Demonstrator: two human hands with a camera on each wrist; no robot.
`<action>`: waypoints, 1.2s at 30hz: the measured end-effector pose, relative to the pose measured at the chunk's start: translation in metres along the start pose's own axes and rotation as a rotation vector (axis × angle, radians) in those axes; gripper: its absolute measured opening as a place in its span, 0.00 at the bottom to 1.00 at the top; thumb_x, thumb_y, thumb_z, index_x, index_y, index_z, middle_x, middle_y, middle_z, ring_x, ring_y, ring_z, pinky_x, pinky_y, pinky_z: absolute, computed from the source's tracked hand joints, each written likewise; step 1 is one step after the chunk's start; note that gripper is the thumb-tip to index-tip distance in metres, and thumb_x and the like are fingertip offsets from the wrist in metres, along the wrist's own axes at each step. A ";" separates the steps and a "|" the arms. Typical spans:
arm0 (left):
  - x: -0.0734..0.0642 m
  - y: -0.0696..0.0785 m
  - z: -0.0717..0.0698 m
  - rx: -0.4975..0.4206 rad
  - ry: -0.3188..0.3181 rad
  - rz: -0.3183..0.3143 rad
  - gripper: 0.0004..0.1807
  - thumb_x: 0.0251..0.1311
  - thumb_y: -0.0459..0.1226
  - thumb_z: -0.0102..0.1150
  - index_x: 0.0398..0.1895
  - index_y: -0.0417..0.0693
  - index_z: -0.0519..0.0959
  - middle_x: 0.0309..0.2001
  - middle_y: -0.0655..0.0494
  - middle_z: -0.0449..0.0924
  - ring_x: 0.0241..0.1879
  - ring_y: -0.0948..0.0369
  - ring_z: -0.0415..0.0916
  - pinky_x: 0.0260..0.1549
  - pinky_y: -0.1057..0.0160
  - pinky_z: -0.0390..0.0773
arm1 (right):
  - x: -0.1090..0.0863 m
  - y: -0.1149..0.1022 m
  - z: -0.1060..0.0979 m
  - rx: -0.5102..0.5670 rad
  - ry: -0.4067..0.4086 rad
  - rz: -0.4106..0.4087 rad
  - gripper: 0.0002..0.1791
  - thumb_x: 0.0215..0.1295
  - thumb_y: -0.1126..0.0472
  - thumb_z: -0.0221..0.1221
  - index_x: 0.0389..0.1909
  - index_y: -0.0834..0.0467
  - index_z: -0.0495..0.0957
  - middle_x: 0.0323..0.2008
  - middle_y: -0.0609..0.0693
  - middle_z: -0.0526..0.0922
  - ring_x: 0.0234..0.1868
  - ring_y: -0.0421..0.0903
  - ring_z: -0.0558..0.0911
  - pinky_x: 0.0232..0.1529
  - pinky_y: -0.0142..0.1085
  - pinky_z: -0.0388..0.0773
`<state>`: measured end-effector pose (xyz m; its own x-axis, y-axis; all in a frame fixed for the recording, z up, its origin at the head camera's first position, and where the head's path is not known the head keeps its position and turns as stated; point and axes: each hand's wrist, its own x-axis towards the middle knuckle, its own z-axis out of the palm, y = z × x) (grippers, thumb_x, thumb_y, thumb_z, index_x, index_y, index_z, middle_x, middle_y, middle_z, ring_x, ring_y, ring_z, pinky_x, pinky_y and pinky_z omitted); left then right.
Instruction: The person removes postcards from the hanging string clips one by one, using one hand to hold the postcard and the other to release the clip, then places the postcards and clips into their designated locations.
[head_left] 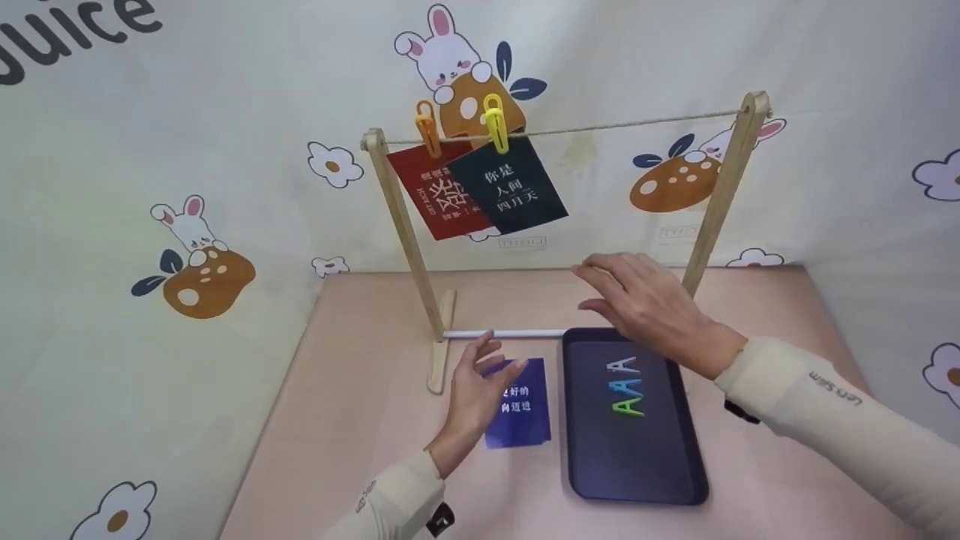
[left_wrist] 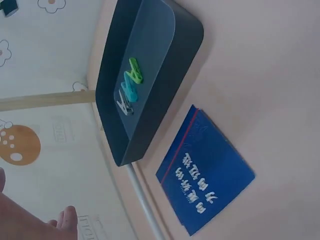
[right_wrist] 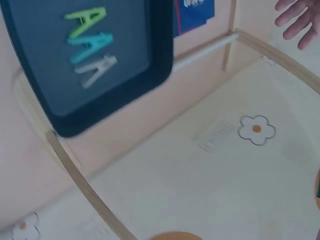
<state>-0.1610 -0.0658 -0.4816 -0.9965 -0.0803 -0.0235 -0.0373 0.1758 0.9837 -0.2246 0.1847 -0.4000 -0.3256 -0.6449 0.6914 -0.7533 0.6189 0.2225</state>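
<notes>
My left hand (head_left: 476, 382) hovers over the left edge of a small stack of blue cards (head_left: 525, 420), its fingers loosely bent and nothing in them. To the right, my right hand (head_left: 645, 300) is raised above the far end of a dark tray (head_left: 637, 469), also holding nothing. Inside the tray lie three clothespins in a row: a grey one (head_left: 621, 365), a blue one (head_left: 625, 388) and a green one (head_left: 628, 406). On the string (head_left: 600, 129), an orange clothespin (head_left: 427, 127) holds a red card (head_left: 424, 202) and a yellow clothespin (head_left: 495, 124) holds a dark green card (head_left: 532, 199), which overlaps the red one.
A wooden frame carries the string, with a left post (head_left: 405, 240) and a right post (head_left: 724, 187). A white rod (head_left: 510, 334) runs low between them, passing behind the tray. Behind the pinkish table (head_left: 360, 450) rises a printed cloth backdrop (head_left: 247, 150).
</notes>
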 end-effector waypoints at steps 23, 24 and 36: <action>0.072 0.104 0.001 -0.137 0.088 0.116 0.38 0.60 0.38 0.70 0.73 0.47 0.63 0.66 0.42 0.72 0.65 0.47 0.73 0.62 0.54 0.79 | 0.162 0.036 -0.043 0.006 0.047 0.003 0.33 0.69 0.49 0.61 0.67 0.62 0.65 0.59 0.62 0.74 0.58 0.57 0.77 0.57 0.45 0.79; 0.075 0.105 0.001 -0.141 0.099 0.113 0.38 0.61 0.38 0.70 0.72 0.47 0.64 0.66 0.43 0.72 0.65 0.48 0.74 0.62 0.54 0.80 | 0.168 0.036 -0.043 0.015 0.032 0.026 0.34 0.69 0.48 0.61 0.68 0.62 0.65 0.59 0.62 0.74 0.59 0.57 0.76 0.60 0.45 0.78; 0.096 0.114 0.008 -0.143 0.181 0.079 0.34 0.61 0.40 0.69 0.69 0.49 0.68 0.62 0.50 0.74 0.62 0.54 0.73 0.59 0.59 0.80 | 0.203 0.033 -0.048 0.251 -0.271 0.460 0.38 0.68 0.45 0.57 0.73 0.60 0.62 0.64 0.58 0.73 0.63 0.53 0.69 0.69 0.42 0.69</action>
<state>-0.2613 -0.0459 -0.3729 -0.9658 -0.2481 0.0746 0.0644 0.0494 0.9967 -0.2884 0.0954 -0.2195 -0.7607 -0.4469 0.4708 -0.6013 0.7583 -0.2517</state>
